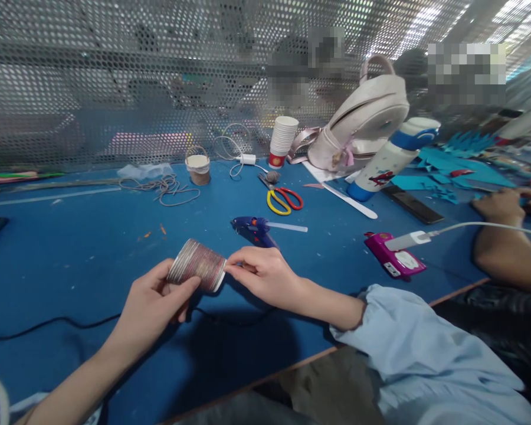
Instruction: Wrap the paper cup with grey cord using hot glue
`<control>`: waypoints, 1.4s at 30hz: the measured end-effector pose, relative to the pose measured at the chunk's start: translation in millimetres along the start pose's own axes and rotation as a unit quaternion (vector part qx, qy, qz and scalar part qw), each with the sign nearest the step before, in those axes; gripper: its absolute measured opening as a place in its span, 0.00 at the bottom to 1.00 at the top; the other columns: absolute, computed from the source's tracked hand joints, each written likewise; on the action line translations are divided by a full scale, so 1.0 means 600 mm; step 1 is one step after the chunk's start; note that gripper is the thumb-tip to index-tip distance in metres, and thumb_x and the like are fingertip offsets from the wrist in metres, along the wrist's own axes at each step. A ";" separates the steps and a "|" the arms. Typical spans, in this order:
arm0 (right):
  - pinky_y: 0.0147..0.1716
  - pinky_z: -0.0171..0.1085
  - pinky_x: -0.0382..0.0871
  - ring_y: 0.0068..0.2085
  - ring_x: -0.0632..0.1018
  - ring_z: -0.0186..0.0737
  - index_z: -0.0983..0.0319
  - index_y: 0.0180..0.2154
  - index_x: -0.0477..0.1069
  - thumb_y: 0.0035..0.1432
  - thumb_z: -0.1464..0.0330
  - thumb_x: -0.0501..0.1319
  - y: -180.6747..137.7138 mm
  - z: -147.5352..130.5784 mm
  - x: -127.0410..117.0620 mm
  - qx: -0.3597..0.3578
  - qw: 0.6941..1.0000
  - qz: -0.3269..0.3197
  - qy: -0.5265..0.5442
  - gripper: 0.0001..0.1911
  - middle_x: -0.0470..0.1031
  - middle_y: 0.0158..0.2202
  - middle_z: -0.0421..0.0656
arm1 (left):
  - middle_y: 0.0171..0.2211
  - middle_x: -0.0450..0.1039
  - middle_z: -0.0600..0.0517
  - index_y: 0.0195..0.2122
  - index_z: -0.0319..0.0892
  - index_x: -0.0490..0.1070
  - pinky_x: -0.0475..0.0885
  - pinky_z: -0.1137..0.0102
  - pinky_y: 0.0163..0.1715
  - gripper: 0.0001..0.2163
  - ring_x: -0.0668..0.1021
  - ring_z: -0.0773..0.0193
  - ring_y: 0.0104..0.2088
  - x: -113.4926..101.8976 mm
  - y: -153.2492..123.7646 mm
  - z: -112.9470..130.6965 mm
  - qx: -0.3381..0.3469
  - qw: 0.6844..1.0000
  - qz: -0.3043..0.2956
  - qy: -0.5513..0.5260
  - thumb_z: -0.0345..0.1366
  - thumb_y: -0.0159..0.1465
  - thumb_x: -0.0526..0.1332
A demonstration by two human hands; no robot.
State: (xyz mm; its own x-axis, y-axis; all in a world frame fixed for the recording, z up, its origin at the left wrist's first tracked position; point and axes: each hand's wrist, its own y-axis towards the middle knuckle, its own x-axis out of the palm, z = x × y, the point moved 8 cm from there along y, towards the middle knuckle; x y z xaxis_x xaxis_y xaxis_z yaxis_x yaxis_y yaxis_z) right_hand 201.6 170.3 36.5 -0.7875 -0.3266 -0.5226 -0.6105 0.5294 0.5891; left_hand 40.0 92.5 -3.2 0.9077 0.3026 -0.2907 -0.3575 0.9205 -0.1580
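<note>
My left hand (153,304) grips a small paper cup wound with cord (197,264), held on its side above the blue table (71,248). Thumb and fingers close round the cup's narrow end. My right hand (265,273) pinches the cup's rim at its wide end, fingers pressed together. Just behind my right hand lies a blue glue gun (253,229) with a glue stick poking out to the right. Its black cable (48,324) runs across the table under my hands.
Further back lie red-and-yellow scissors (284,199), a stack of paper cups (282,141), another wrapped cup (197,167), loose cord (168,189) and a pink bag (363,121). A pink phone (395,255) charges at right. Another person's hands (504,206) work at the far right.
</note>
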 end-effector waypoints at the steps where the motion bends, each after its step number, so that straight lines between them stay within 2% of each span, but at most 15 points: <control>1: 0.29 0.29 0.68 0.27 0.76 0.31 0.64 0.35 0.78 0.65 0.71 0.63 0.000 0.000 0.000 0.001 1.000 -0.002 -0.001 0.06 0.81 0.30 0.41 | 0.11 0.66 0.61 0.30 0.43 0.69 0.57 0.75 0.18 0.12 0.65 0.71 0.14 0.000 0.000 0.001 0.001 1.000 -0.001 0.002 0.47 0.58 0.65; 11: 0.29 0.30 0.68 0.27 0.76 0.31 0.64 0.35 0.78 0.64 0.72 0.62 0.001 0.001 -0.002 0.011 1.000 -0.009 0.000 0.06 0.81 0.30 0.41 | 0.11 0.67 0.60 0.29 0.43 0.69 0.59 0.76 0.17 0.14 0.68 0.69 0.13 -0.004 0.009 -0.016 0.016 1.000 -0.022 0.011 0.48 0.57 0.67; 20: 0.28 0.29 0.64 0.26 0.72 0.29 0.64 0.34 0.78 0.61 0.74 0.64 0.004 0.008 -0.001 0.055 0.998 -0.021 0.015 0.04 0.78 0.27 0.39 | 0.12 0.66 0.61 0.29 0.44 0.70 0.61 0.75 0.17 0.11 0.69 0.70 0.14 -0.006 -0.001 0.004 0.024 0.999 0.007 0.024 0.45 0.56 0.66; 29: 0.25 0.29 0.58 0.23 0.64 0.27 0.64 0.32 0.78 0.60 0.75 0.64 0.004 0.016 0.001 0.108 0.993 -0.043 0.032 0.04 0.68 0.21 0.34 | 0.13 0.67 0.61 0.28 0.44 0.70 0.65 0.75 0.16 0.10 0.71 0.69 0.13 -0.006 0.008 -0.001 0.053 0.998 -0.028 0.019 0.43 0.55 0.67; 36: 0.21 0.29 0.51 0.20 0.57 0.26 0.63 0.30 0.76 0.59 0.71 0.64 -0.001 0.034 0.007 0.190 0.976 -0.063 0.087 0.05 0.54 0.16 0.30 | 0.14 0.65 0.61 0.28 0.45 0.73 0.66 0.74 0.18 0.07 0.70 0.69 0.14 -0.008 -0.006 0.015 0.053 0.998 0.024 0.002 0.41 0.54 0.67; 42: 0.21 0.30 0.51 0.20 0.56 0.26 0.63 0.30 0.74 0.59 0.71 0.64 -0.003 0.040 0.010 0.209 0.971 -0.072 0.091 0.05 0.52 0.17 0.29 | 0.15 0.68 0.59 0.27 0.45 0.74 0.66 0.74 0.16 0.06 0.72 0.68 0.14 -0.013 0.004 0.007 0.092 0.995 0.001 0.033 0.39 0.52 0.68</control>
State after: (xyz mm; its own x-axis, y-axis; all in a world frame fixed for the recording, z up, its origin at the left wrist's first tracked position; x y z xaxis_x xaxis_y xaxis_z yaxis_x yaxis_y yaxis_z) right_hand 199.8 186.2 17.9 -0.7218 -0.5330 -0.4414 -0.6576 0.7270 0.1974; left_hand 33.0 93.5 2.6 0.8883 0.2936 -0.3533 -0.3081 0.9512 0.0158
